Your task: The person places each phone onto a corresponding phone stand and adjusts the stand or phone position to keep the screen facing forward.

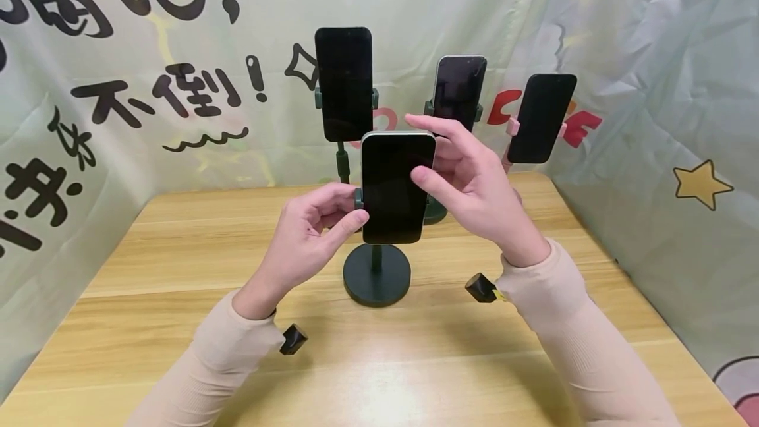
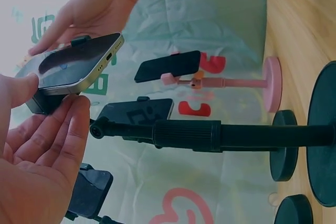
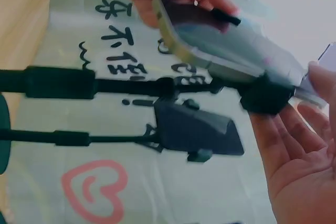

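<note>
A smartphone with a dark screen sits upright in the dark green clamp of a phone stand. My left hand grips the phone's lower left side, thumb at the front edge and fingers behind by the clamp. From the right, my right hand holds the upper part, its thumb on the screen near the edge and its index finger reaching past the top corner. The left wrist view shows the phone's metal bottom edge with its charging port. Parts of both hands are hidden behind the phone.
Behind stand three more phones on stands: a tall left phone, a middle phone partly covered by my right hand, and a right phone in a pink holder. A printed cloth encloses the wooden table.
</note>
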Demonstrator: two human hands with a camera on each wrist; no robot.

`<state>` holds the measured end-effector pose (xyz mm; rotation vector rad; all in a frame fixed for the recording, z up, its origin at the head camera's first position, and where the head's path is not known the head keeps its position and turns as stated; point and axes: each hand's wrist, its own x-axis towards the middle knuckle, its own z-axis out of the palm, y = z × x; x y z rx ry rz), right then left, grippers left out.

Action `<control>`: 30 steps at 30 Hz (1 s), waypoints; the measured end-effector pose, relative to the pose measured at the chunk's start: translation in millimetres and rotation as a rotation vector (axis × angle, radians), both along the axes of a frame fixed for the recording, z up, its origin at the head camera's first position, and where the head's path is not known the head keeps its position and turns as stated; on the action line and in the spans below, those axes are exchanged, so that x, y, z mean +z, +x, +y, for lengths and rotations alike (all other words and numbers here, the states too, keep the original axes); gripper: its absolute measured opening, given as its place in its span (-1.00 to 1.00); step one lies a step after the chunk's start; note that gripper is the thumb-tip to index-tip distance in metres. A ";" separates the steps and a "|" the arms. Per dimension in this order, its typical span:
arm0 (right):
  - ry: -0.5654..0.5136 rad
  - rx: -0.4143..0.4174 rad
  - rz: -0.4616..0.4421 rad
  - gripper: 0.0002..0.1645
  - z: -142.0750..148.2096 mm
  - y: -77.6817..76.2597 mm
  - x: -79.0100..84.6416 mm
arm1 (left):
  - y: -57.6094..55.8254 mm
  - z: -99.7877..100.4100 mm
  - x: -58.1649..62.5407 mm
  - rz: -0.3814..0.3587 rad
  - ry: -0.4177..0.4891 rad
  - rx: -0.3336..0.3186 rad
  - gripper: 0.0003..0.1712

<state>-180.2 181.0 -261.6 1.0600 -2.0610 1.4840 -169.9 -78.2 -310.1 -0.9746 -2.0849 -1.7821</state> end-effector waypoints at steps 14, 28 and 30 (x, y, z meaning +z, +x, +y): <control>0.003 -0.088 -0.159 -0.65 31.8 -8.2 -39.6 | -1.0 -5.7 -9.6 0.021 -0.059 -0.002 -0.56; 0.367 -0.165 -0.294 -0.79 46.5 -27.4 -104.0 | -5.2 -13.2 -36.9 -0.048 -0.279 -0.027 -0.32; 0.415 -0.160 -0.302 -0.85 43.0 -27.9 -110.4 | -7.6 -12.5 -40.3 -0.042 -0.283 -0.013 -0.38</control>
